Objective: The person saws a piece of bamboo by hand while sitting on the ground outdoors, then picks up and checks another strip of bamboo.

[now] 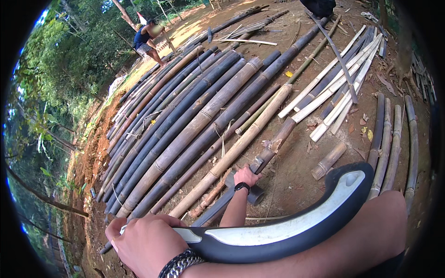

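Note:
Across the near part of the view lies a large curved handle (287,229), black with pale grey-white panels, like that of a pruning saw; no blade shows. My right hand (146,241), a chain bracelet at its wrist, is closed around its left end, and a small silvery bit shows by the fingers. Farther off, my left hand (246,177), wearing a dark watch, grips a dark bamboo pole (273,146) low over the ground. A short dark bamboo piece (256,196) lies under that wrist. The handle hides part of my left forearm.
Long bamboo poles (185,134) lie side by side at left. Split pale strips (343,85) are heaped at right, near a short offcut (328,161) and several curved poles (387,143). A person (147,41) bends at the far end. An earth bank drops toward trees at left.

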Action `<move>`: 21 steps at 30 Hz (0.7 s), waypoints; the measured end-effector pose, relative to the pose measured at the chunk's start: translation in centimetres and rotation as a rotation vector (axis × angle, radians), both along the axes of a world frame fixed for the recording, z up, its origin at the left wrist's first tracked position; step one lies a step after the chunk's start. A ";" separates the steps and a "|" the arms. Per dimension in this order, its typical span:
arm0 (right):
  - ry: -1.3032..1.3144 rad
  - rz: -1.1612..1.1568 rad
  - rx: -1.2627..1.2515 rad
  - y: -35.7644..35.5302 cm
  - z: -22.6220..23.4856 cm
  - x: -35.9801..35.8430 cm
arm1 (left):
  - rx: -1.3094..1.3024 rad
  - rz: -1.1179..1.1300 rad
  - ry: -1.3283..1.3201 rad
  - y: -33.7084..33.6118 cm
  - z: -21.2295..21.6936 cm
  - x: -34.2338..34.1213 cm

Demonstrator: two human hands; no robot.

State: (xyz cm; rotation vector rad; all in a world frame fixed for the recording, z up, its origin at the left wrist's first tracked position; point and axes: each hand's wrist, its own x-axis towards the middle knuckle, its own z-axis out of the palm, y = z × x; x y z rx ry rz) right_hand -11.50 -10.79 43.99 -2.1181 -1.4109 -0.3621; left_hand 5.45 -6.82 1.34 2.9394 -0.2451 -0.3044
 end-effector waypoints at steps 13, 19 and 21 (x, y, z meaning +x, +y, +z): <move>0.614 -0.604 -0.106 -15.7 -14.2 5.1 | -0.078 -0.051 0.067 0.7 -2.6 0.8; 0.704 -0.976 0.215 -20.9 -36.3 -0.6 | -0.070 0.033 0.103 -1.1 1.5 0.1; 0.686 -0.998 0.206 -20.1 -40.4 -1.1 | -0.056 0.039 0.111 -0.8 1.3 0.0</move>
